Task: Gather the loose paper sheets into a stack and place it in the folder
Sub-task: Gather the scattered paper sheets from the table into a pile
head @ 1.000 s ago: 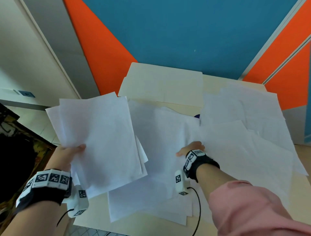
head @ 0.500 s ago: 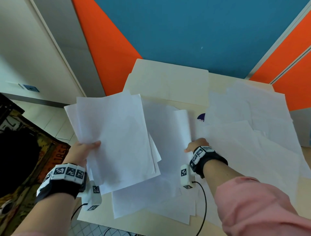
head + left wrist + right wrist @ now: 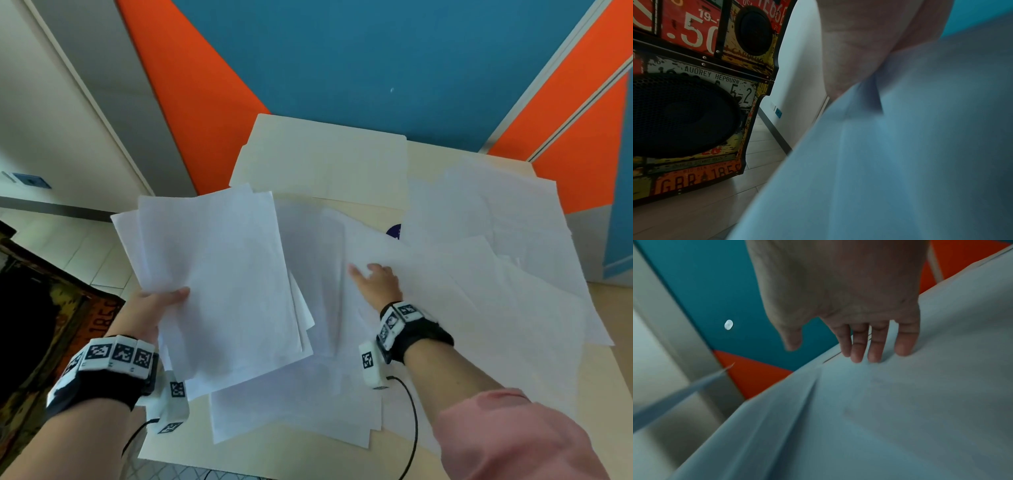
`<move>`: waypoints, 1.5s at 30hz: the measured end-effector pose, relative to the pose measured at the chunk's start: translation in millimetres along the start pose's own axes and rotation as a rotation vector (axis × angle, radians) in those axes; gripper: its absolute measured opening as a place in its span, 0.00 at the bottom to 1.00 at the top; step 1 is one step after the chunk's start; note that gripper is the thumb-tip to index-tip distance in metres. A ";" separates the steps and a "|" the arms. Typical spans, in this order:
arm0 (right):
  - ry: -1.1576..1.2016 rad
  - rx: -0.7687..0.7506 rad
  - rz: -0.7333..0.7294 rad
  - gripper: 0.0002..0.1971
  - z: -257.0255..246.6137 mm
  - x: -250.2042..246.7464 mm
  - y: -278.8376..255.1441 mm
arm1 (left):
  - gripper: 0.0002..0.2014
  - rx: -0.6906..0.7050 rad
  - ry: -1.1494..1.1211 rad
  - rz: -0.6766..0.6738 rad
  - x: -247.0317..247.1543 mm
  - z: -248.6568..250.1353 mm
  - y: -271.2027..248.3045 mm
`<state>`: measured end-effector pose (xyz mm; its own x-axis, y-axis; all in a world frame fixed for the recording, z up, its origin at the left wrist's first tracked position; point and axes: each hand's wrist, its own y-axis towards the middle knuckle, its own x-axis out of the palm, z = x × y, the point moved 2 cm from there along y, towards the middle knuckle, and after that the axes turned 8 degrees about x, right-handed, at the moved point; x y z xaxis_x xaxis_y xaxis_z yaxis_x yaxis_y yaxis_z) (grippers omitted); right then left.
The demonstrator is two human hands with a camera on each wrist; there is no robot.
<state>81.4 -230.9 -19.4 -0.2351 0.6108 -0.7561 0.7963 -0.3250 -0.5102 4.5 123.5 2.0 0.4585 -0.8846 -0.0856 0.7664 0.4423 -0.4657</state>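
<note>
Gripping a paper stack [image 3: 219, 274], the left hand [image 3: 147, 308] hovers; right hand [image 3: 376, 284] rests flat on loose sheets [image 3: 479, 291].

Speaker cabinet [image 3: 694, 113] plates — "AUDREY HEPBURN", "5-2", "GBR", "185", "BIG BEN LONDON", ".50"

Wall behind: large teal-blue panel [image 3: 394, 61] flanked by orange triangular panels [image 3: 191, 99], grey trim strips between. Small white round dot [image 3: 728, 324] on teal panel. Off-white wall [image 3: 51, 113] at left, blue wall socket [image 3: 32, 180] low on it, dark grey skirting [image 3: 51, 207] below. Pale tiled floor [image 3: 694, 211]. Pale cream tabletop [image 3: 274, 455]. Retro licence-plate-decorated speaker cabinet [image 3: 694, 113] standing on floor at left. Even, soft light.
</note>
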 end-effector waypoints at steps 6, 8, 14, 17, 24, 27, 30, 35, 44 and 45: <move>-0.223 0.377 0.100 0.48 102.6 -85.7 24.9 | 0.20 -0.023 0.020 -0.019 -3.1 -2.8 4.5; -0.298 0.451 0.072 0.57 126.2 -91.2 25.9 | 0.20 -0.022 0.015 -0.019 -3.5 -3.3 5.6; -0.253 0.338 0.022 0.48 140.8 -81.5 35.5 | 0.09 -0.107 0.116 -0.082 9.3 -22.3 3.7; -0.136 0.279 0.057 0.29 140.9 -83.6 32.2 | 0.13 -0.130 0.179 -0.119 24.7 -29.2 6.6; -0.055 0.259 0.182 0.27 148.2 -97.7 38.4 | 0.16 -0.106 0.304 -0.153 48.9 -37.6 4.1; -0.183 0.282 0.213 0.24 148.7 -114.7 41.7 | 0.17 -0.116 0.296 -0.170 51.9 -41.7 2.7; -0.317 0.371 0.207 0.32 174.4 -140.0 46.1 | 0.13 -0.111 0.272 -0.189 56.1 -39.1 -0.5; -0.235 0.460 0.150 0.60 207.0 -144.4 60.1 | 0.04 -0.056 0.207 -0.283 83.2 -23.2 -13.9; 0.073 0.235 0.133 0.28 185.6 -133.0 56.5 | 0.07 -0.025 0.212 -0.310 123.0 -24.4 -30.7; 0.140 0.190 0.153 0.24 182.1 -134.7 52.7 | 0.09 -0.022 0.210 -0.300 124.8 -25.0 -32.0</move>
<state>53.6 -461.8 -19.1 -0.0299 0.6336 -0.7731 0.6946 -0.5430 -0.4719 25.9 -4.7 -15.9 0.1107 -0.9866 -0.1201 0.8417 0.1573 -0.5165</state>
